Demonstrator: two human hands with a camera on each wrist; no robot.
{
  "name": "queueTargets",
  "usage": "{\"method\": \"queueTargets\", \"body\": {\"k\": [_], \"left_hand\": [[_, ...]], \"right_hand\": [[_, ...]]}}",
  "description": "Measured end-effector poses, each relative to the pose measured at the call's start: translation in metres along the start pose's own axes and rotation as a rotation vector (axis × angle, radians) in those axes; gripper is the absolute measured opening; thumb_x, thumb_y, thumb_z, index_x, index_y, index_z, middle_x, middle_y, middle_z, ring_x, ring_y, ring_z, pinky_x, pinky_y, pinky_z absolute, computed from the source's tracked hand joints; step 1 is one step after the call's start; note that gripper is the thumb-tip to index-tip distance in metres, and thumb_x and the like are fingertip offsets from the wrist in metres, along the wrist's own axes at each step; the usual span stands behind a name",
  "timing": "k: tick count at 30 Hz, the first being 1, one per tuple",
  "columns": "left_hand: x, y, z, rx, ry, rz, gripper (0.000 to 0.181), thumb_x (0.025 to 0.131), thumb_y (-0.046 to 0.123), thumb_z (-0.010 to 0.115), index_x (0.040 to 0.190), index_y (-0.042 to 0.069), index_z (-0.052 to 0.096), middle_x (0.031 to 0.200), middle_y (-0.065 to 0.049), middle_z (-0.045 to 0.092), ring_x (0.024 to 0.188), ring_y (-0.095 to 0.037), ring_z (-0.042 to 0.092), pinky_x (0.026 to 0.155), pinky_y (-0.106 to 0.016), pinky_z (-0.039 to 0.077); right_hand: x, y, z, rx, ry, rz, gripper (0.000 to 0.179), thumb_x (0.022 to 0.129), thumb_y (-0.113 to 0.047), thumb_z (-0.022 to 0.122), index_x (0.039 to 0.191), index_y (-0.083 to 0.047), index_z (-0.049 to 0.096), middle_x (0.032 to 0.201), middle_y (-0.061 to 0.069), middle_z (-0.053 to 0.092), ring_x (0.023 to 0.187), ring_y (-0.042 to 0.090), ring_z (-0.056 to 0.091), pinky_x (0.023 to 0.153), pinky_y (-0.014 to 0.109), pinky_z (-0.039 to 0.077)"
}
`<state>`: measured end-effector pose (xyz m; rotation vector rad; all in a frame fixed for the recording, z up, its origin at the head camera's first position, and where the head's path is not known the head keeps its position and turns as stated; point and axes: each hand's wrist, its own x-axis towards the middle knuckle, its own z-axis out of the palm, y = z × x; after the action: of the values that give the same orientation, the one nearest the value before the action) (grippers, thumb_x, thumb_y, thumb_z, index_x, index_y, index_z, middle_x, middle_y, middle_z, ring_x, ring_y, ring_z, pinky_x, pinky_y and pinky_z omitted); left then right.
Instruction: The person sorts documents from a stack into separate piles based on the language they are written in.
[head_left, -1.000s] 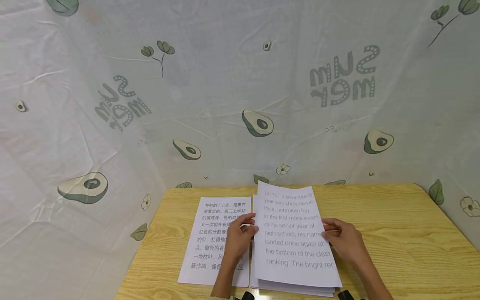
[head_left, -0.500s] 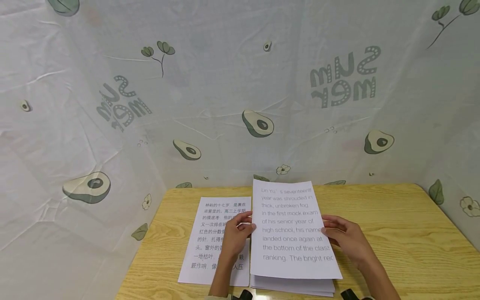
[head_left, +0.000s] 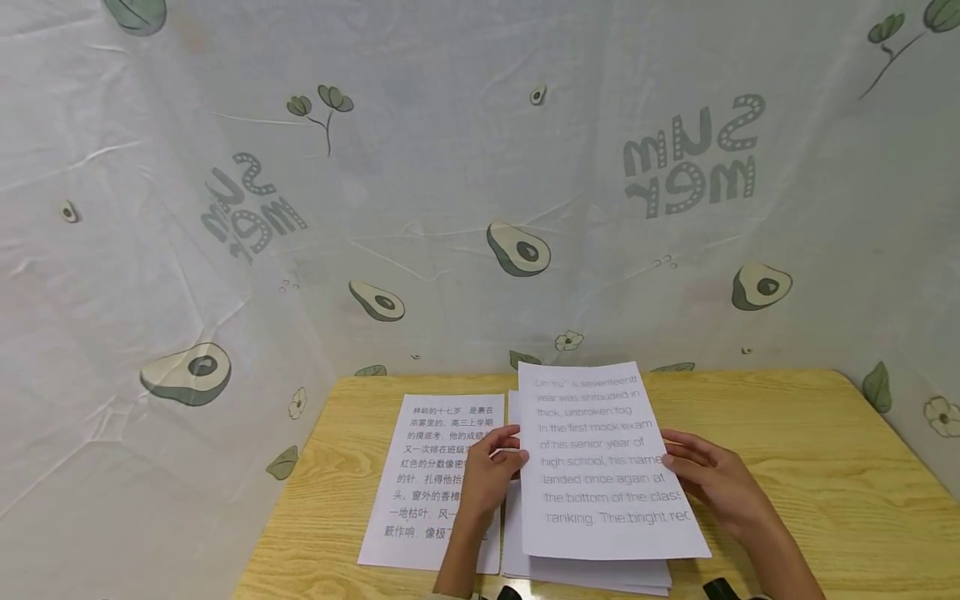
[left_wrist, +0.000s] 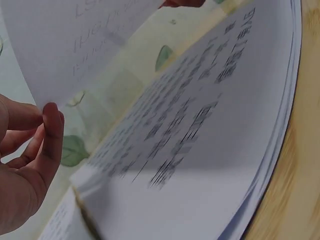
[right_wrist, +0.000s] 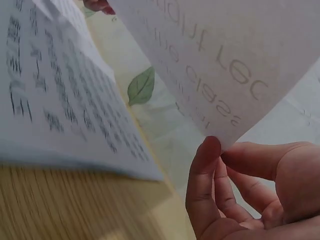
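A white sheet of paper [head_left: 603,533] printed in large English text is held up between my two hands. My left hand [head_left: 489,477] pinches its left edge between thumb and fingers. On the opposite edge, my right hand [head_left: 712,479] pinches it the same way, as the right wrist view confirms. The sheet hangs above a stack of papers [head_left: 592,573], which it mostly covers in the head view. From the left wrist, the stack's top page [left_wrist: 240,125] shows dark print in Chinese characters.
Left of the stack lies a page of Chinese text [head_left: 405,542], partly covered by my left hand and forearm. Both rest on a wooden table [head_left: 787,433]. A pale curtain with avocado prints [head_left: 450,208] hangs behind the table and along its sides.
The English sheet first shifted slightly left and rose at its lower edge, clear of the stack. Both hands have since carried it a little to the right, still pinching its sides.
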<state>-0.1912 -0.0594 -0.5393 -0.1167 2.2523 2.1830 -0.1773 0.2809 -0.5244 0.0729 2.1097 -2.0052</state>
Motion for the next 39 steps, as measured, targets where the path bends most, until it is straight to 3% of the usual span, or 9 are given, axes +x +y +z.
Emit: {"method": "queueTargets", "body": {"k": [7,12,18,21,29,39], "left_hand": [[-0.003,-0.002,0.028,0.026,-0.010,-0.008,0.041,0.094,0.002,0.076,0.134,0.011,0.074,0.110,-0.006,0.068,0.083,-0.011,0.070,0.071,-0.023,0.060],[-0.004,-0.004,0.052,0.031,-0.019,0.014,0.041,0.092,0.001,0.077,0.132,0.010,0.074,0.107,-0.004,0.068,0.080,-0.009,0.070,0.069,-0.021,0.059],[-0.006,-0.007,0.078,0.034,-0.025,0.031,0.041,0.090,-0.001,0.079,0.129,0.009,0.075,0.102,-0.001,0.068,0.078,-0.006,0.069,0.064,-0.019,0.058],[-0.006,-0.009,0.090,0.046,-0.029,0.042,0.041,0.089,-0.001,0.079,0.128,0.009,0.076,0.100,0.001,0.068,0.077,-0.005,0.069,0.063,-0.019,0.058],[-0.007,-0.011,0.115,0.073,-0.062,0.050,0.043,0.089,-0.002,0.080,0.130,0.010,0.075,0.096,0.006,0.066,0.074,-0.002,0.067,0.061,-0.018,0.058],[-0.008,-0.008,0.142,0.129,-0.103,0.040,0.046,0.090,-0.002,0.079,0.133,0.012,0.073,0.093,0.010,0.064,0.071,0.001,0.066,0.058,-0.017,0.057]], "right_hand": [[-0.004,0.009,-0.029,0.069,-0.012,0.021,0.036,0.106,-0.013,0.067,0.139,-0.027,0.069,0.112,-0.019,0.075,0.100,0.006,0.074,0.086,0.024,0.061],[-0.008,0.017,-0.050,0.133,-0.029,0.047,0.036,0.108,-0.010,0.063,0.119,-0.042,0.073,0.111,-0.017,0.076,0.098,0.006,0.075,0.081,0.026,0.063],[-0.011,0.026,-0.077,0.190,-0.072,0.121,0.040,0.110,-0.009,0.059,0.111,-0.045,0.076,0.110,-0.016,0.079,0.096,0.010,0.078,0.078,0.032,0.065],[-0.014,0.028,-0.088,0.170,-0.064,0.149,0.039,0.110,-0.011,0.060,0.109,-0.047,0.077,0.109,-0.018,0.078,0.095,0.010,0.078,0.078,0.033,0.065],[-0.021,0.031,-0.113,0.126,-0.036,0.128,0.040,0.110,-0.010,0.059,0.109,-0.046,0.077,0.108,-0.018,0.077,0.094,0.009,0.076,0.077,0.032,0.064],[-0.029,0.029,-0.138,0.020,0.003,0.190,0.040,0.111,-0.017,0.060,0.103,-0.054,0.073,0.104,-0.024,0.075,0.093,0.007,0.075,0.078,0.033,0.064]]}}
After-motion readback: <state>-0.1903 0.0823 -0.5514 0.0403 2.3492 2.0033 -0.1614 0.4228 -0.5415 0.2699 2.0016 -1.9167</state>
